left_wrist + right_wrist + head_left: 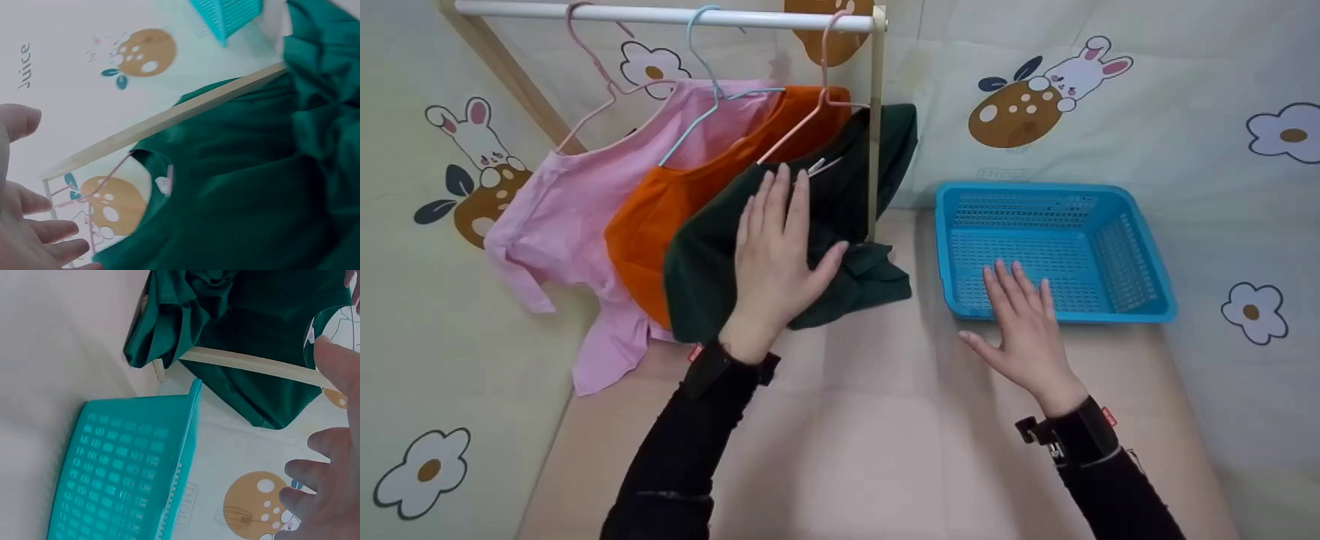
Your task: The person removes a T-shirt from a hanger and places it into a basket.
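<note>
Around eleven o'clock from the middle of the head view runs a white rail point(660, 15), with a wooden post point(876, 135) at its right end. Three garments hang below it: a pink garment point(562, 225) out at nine o'clock on a pink hanger point(613, 90), an orange garment point(637, 247) on a blue hanger point(719, 94), and nearest the centre a dark green garment point(705, 262) on a second pink hanger point(826, 96). A pale tag point(817, 166) shows at the green collar.

Just to the nine o'clock side of centre, the left hand point(776, 259) is spread in front of the green garment, fingers straight, slightly apart and pointing to twelve, thumb out toward one — gripping nothing. Whether it touches the cloth I cannot tell.

At three o'clock sits a blue basket point(1035, 189) on the tan table point(885, 450), well to the right of the left hand. The right hand point(1027, 341), between three and four o'clock, overlaps the near rim as seen from the head; its fingers are straight and a little apart, pointing to eleven, with the thumb toward ten. It grips nothing either — the right wrist view shows its fingers clear of the basket. Black bands point(1084, 431) circle both wrists.
</note>
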Demonstrator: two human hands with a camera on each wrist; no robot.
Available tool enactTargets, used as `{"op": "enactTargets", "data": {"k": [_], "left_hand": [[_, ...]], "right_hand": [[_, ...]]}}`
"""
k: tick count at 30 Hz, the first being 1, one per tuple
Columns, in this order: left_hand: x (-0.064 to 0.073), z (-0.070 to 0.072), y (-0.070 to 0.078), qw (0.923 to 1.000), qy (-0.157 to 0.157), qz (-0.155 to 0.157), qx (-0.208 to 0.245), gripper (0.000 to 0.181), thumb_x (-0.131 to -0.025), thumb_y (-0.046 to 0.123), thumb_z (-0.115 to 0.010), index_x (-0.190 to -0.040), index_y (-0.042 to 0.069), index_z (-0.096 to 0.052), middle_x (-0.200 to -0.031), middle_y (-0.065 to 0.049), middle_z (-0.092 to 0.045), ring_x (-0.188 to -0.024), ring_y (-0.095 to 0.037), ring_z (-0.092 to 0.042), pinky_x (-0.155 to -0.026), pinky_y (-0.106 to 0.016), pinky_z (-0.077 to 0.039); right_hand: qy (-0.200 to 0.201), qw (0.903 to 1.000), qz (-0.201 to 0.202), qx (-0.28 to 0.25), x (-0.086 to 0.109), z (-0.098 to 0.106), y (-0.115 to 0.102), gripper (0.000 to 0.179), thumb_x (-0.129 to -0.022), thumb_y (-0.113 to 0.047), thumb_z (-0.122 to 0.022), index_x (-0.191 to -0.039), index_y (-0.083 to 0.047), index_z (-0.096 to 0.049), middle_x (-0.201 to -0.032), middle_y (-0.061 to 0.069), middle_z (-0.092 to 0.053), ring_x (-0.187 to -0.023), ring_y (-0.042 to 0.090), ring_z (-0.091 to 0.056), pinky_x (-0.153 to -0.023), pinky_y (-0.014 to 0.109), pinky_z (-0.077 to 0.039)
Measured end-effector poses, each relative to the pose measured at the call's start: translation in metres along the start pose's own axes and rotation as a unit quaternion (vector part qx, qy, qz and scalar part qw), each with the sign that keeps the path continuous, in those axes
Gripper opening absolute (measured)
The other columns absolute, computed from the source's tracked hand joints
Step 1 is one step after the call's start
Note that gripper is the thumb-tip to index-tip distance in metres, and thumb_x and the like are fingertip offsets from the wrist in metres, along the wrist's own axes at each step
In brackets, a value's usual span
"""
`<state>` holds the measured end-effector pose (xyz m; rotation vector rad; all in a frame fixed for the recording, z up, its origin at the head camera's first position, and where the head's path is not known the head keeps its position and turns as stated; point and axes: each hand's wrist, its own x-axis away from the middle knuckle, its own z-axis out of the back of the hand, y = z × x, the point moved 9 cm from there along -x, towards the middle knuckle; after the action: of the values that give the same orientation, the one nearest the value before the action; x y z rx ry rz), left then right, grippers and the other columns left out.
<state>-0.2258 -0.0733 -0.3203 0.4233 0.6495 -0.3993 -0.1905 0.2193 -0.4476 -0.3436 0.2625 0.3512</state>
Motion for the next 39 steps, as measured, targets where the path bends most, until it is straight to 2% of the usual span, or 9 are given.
{"op": "enactTargets", "data": {"k": [5, 10, 15, 19, 24, 27, 31, 36, 39], "left_hand": [[-0.036, 0.004, 0.007, 0.9998, 0.016, 0.001, 0.01, 0.07, -0.098, 0.042, -0.055, -0.15, -0.001, -0.036, -0.155, -0.019, -0.035, -0.143, -0.034, -0.03, -0.119, -0.042, -0.014], [-0.069, 0.005, 0.002, 0.9992, 0.007, 0.035, 0.02, 0.067, -0.099, 0.037, -0.057, -0.149, -0.003, -0.037, -0.153, -0.02, -0.038, -0.141, -0.034, -0.033, -0.118, -0.039, -0.014], [-0.096, -0.002, -0.009, 0.9955, -0.034, 0.086, 0.02, 0.063, -0.1, 0.035, -0.056, -0.148, 0.0, -0.038, -0.15, -0.017, -0.042, -0.137, -0.03, -0.039, -0.117, -0.036, -0.02], [-0.113, -0.01, -0.017, 0.9921, -0.059, 0.11, 0.012, 0.059, -0.101, 0.035, -0.054, -0.148, 0.001, -0.039, -0.144, -0.015, -0.049, -0.129, -0.028, -0.048, -0.113, -0.032, -0.028], [-0.126, -0.024, -0.027, 0.9865, -0.076, 0.144, 0.021, 0.057, -0.103, 0.033, -0.054, -0.148, 0.002, -0.039, -0.136, -0.014, -0.056, -0.119, -0.026, -0.055, -0.106, -0.031, -0.039], [-0.13, -0.031, -0.032, 0.9826, -0.087, 0.163, 0.016, 0.054, -0.104, 0.032, -0.052, -0.146, 0.002, -0.041, -0.13, -0.013, -0.059, -0.114, -0.026, -0.059, -0.101, -0.032, -0.044], [-0.134, -0.036, -0.035, 0.9812, -0.091, 0.171, 0.004, 0.044, -0.104, 0.031, -0.051, -0.139, 0.003, -0.049, -0.117, -0.012, -0.065, -0.103, -0.026, -0.064, -0.091, -0.034, -0.051], [-0.137, -0.036, -0.039, 0.9812, -0.084, 0.174, -0.007, 0.03, -0.105, 0.028, -0.051, -0.121, 0.006, -0.062, -0.102, -0.01, -0.069, -0.094, -0.027, -0.067, -0.082, -0.035, -0.054], [-0.139, -0.032, -0.042, 0.9827, -0.062, 0.174, 0.003, 0.025, -0.104, 0.025, -0.052, -0.113, 0.006, -0.067, -0.099, -0.009, -0.07, -0.09, -0.027, -0.067, -0.079, -0.036, -0.054]], "right_hand": [[0.047, 0.9982, 0.003, -0.037, -0.005, -0.001, -0.006, 0.089, -0.085, -0.037, -0.077, -0.153, -0.001, -0.031, -0.154, 0.02, -0.036, -0.144, 0.038, -0.026, -0.116, 0.057, -0.01], [0.09, 0.9925, -0.004, -0.082, -0.003, -0.007, -0.011, 0.081, -0.086, -0.028, -0.076, -0.15, 0.001, -0.036, -0.147, 0.023, -0.044, -0.138, 0.04, -0.037, -0.111, 0.06, -0.023], [0.106, 0.9864, -0.008, -0.126, 0.003, -0.019, -0.019, 0.073, -0.087, -0.022, -0.075, -0.148, -0.001, -0.041, -0.143, 0.02, -0.05, -0.133, 0.039, -0.042, -0.107, 0.06, -0.031], [0.115, 0.9792, -0.005, -0.167, 0.009, -0.03, -0.027, 0.068, -0.087, -0.016, -0.075, -0.145, 0.0, -0.045, -0.139, 0.016, -0.055, -0.131, 0.038, -0.045, -0.106, 0.056, -0.034], [0.12, 0.972, -0.005, -0.202, 0.018, -0.046, -0.04, 0.063, -0.087, -0.012, -0.074, -0.142, 0.002, -0.048, -0.137, 0.015, -0.057, -0.13, 0.037, -0.046, -0.106, 0.053, -0.035], [0.114, 0.9718, -0.007, -0.207, 0.023, -0.056, -0.047, 0.063, -0.086, -0.011, -0.074, -0.142, 0.002, -0.048, -0.137, 0.015, -0.057, -0.13, 0.037, -0.046, -0.106, 0.053, -0.035], [0.103, 0.9725, -0.006, -0.209, 0.027, -0.068, -0.053, 0.064, -0.086, -0.013, -0.075, -0.142, 0.001, -0.048, -0.138, 0.015, -0.056, -0.129, 0.039, -0.047, -0.106, 0.053, -0.035], [0.094, 0.9754, 0.004, -0.2, 0.03, -0.077, -0.058, 0.065, -0.086, -0.015, -0.075, -0.143, 0.001, -0.047, -0.14, 0.015, -0.054, -0.128, 0.041, -0.048, -0.106, 0.052, -0.035], [0.089, 0.977, 0.009, -0.193, 0.029, -0.078, -0.06, 0.066, -0.086, -0.016, -0.074, -0.143, 0.001, -0.047, -0.141, 0.016, -0.054, -0.128, 0.039, -0.048, -0.106, 0.053, -0.036]]}}
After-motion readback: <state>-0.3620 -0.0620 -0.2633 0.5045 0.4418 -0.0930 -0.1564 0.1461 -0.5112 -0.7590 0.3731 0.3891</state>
